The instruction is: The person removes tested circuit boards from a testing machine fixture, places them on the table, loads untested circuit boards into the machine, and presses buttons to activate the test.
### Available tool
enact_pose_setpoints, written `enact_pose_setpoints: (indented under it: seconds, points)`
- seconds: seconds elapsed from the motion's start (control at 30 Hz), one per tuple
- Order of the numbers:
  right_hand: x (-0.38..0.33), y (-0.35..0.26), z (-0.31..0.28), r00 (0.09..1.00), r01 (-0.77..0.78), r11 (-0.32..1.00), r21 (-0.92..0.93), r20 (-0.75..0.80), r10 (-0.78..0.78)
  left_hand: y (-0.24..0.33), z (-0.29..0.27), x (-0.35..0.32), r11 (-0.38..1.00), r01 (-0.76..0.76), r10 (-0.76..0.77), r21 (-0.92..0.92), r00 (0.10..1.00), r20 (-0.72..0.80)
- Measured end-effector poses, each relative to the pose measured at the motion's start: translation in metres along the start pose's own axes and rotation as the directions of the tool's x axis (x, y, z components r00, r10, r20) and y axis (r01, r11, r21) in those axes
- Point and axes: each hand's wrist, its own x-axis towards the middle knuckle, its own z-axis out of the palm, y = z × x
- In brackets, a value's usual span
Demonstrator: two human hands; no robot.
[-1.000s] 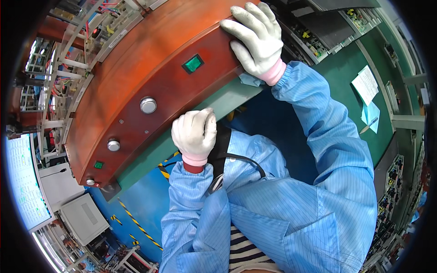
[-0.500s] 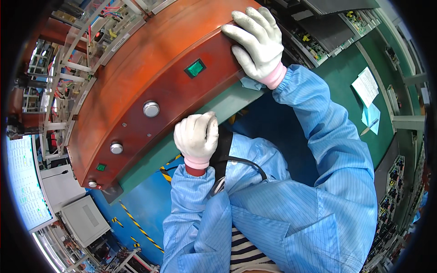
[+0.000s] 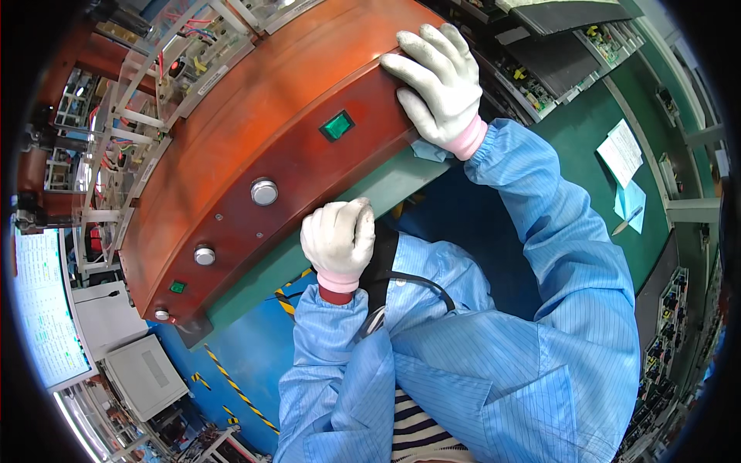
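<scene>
Head view, looking down at my own two gloved hands, both in white knit gloves with pink cuffs and light blue striped sleeves. My right hand (image 3: pixel 438 81) lies flat, fingers spread apart, palm down on the top edge of a curved reddish-brown control panel (image 3: pixel 231 147); its grip is open, clamped on nothing. That arm is stretched up and forward, elbow bent. A scrap of pale blue cloth (image 3: pixel 428 150) peeks out just beneath the wrist.

My left hand (image 3: pixel 337 241) is curled into a loose fist, fingers together, pressed against the green ledge (image 3: pixel 324 231) below the panel; I cannot tell whether it holds anything. On the panel face sit a square green switch (image 3: pixel 337 125) and two round silver buttons (image 3: pixel 264 191). Papers (image 3: pixel 622 150) lie on the green tabletop (image 3: pixel 587 123) to my right.
</scene>
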Motion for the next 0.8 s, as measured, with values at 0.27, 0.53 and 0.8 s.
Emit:
enact_pose_setpoints:
  seconds: [0.27, 0.53, 0.8]
  points:
    - [0.0023, -0.0019, 0.0017, 0.999, -0.002, 1.000, 0.005, -0.048, 0.002, -0.0002, -0.0003, -0.0006, 1.000, 0.000, 0.000, -0.001, 1.000, -0.010]
    - [0.0020, 0.0006, -0.0004, 1.000, 0.006, 1.000, -0.016, -0.020, -0.006, 0.0011, -0.0003, 0.0002, 1.000, 0.004, -0.004, 0.004, 1.000, 0.005]
    - [0.0019, -0.0001, 0.0010, 0.999, 0.001, 1.000, -0.004, -0.033, -0.001, 0.0012, -0.0008, 0.0002, 1.000, 0.006, -0.006, 0.009, 1.000, 0.010]
